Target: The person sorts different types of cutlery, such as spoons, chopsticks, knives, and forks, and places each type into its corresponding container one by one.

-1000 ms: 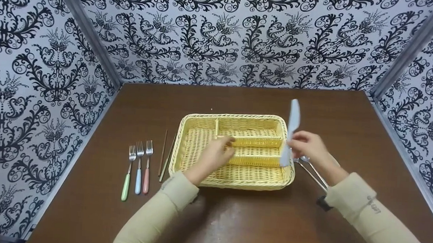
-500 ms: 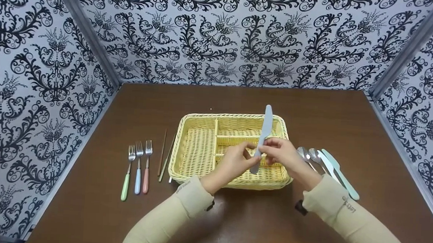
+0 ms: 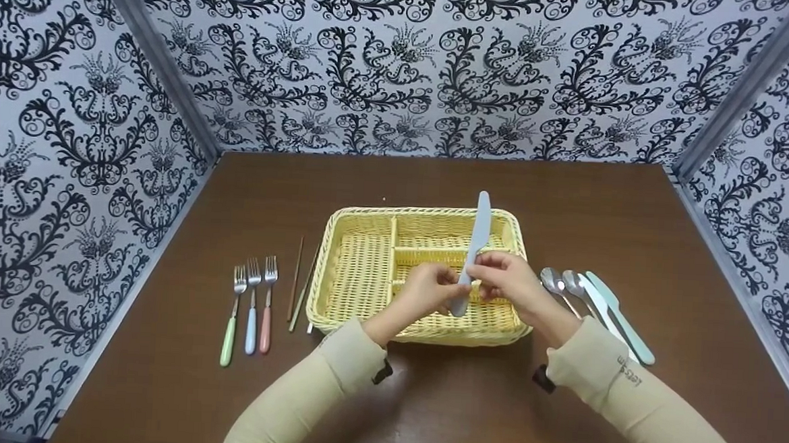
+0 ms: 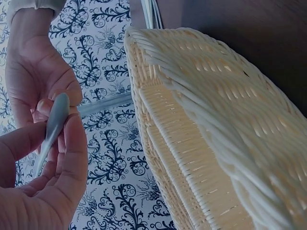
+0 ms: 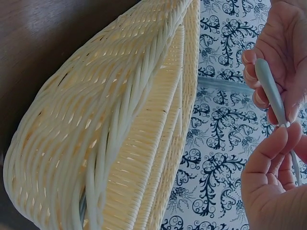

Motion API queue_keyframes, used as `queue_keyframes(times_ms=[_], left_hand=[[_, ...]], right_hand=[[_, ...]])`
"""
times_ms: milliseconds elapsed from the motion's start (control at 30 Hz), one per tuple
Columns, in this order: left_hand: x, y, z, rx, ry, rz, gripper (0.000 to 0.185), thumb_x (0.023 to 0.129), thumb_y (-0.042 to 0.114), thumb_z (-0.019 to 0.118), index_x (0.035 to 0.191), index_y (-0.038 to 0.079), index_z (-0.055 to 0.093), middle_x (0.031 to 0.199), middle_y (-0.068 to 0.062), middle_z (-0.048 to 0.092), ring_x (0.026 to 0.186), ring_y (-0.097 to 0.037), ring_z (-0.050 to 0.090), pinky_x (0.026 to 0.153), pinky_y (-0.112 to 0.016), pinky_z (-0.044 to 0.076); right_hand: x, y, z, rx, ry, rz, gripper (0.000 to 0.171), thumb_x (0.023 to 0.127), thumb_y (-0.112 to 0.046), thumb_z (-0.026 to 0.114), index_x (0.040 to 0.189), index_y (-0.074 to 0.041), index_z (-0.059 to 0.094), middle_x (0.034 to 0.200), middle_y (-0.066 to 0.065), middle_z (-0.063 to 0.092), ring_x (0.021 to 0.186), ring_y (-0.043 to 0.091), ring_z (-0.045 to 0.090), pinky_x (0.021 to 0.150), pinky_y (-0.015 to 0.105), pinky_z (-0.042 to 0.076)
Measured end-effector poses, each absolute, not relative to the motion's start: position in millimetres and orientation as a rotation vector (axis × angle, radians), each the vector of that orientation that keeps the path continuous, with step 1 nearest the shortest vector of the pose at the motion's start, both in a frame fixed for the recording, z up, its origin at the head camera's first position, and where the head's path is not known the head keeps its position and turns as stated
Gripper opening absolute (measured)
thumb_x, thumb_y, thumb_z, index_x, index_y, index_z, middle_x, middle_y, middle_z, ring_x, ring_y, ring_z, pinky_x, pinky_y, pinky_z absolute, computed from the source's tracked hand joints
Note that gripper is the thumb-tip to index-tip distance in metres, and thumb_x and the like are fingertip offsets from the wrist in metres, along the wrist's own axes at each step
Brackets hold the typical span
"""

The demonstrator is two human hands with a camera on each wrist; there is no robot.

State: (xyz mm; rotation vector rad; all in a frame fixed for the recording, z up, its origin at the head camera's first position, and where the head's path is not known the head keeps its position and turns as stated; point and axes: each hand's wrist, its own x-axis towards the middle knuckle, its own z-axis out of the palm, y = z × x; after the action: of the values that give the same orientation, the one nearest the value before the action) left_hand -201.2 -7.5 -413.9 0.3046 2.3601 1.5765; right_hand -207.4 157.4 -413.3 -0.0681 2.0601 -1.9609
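A pale blue-grey table knife [image 3: 481,223] is held blade up over the wicker basket [image 3: 358,273], tilted slightly to the right. My left hand [image 3: 424,292] pinches its handle near the lower end between thumb and fingers. Higher up, around where handle meets blade, my right hand [image 3: 514,285] pinches it too. In the left wrist view, the rounded handle end [image 4: 58,110] shows between thumb and fingers of the left hand [image 4: 53,201]. The right wrist view has the right hand [image 5: 268,177] gripping the knife [image 5: 271,91] below the left hand.
The yellow basket has a wide left compartment and several narrower ones at right. Left of it lie three forks [image 3: 253,308] and chopsticks [image 3: 295,280]. To the right are two spoons [image 3: 570,279], a white-handled knife [image 3: 603,307] and a mint-green knife [image 3: 622,318], on the brown table [image 3: 426,399].
The right hand has brought the knife left from the basket's right edge to above its middle. The left hand has moved right and taken hold of the handle. Since then both shifted slightly left.
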Motion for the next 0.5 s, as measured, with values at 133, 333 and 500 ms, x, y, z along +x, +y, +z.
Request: queue_keyframes(times_ms=[133,333,500], left_hand=[[-201.3,-9.1,-413.7,0.310,2.335,1.585,0.018,0.083,0.015,0.066,0.080,-0.003,0.062,0.068,-0.004,0.060,0.048,-0.010,0.053,0.051,-0.031,0.053],[-202.7,-10.4,-416.0,0.332,2.328,1.586,0.020,0.083,0.015,0.066,0.081,-0.004,0.062,0.068,-0.005,0.061,0.050,-0.009,0.054,0.051,-0.029,0.053],[-203.4,-12.2,-416.3,0.320,2.318,1.588,0.018,0.084,0.014,0.064,0.082,-0.004,0.063,0.069,-0.005,0.061,0.051,-0.009,0.055,0.054,-0.031,0.054]], right_hand=[[-207.5,157.3,-413.8,-0.085,2.050,-1.967,0.010,0.086,-0.011,0.060,0.091,-0.002,0.058,0.072,-0.003,0.058,0.051,0.006,0.051,0.054,0.023,0.047],[-206.7,157.7,-413.0,-0.085,2.037,-1.970,0.010,0.086,-0.011,0.061,0.091,-0.003,0.059,0.073,-0.003,0.058,0.052,0.006,0.051,0.054,0.022,0.047],[-206.8,159.0,-412.0,-0.071,2.043,-1.967,0.014,0.086,-0.011,0.060,0.096,-0.001,0.059,0.075,-0.003,0.059,0.052,0.007,0.051,0.054,0.022,0.048]])
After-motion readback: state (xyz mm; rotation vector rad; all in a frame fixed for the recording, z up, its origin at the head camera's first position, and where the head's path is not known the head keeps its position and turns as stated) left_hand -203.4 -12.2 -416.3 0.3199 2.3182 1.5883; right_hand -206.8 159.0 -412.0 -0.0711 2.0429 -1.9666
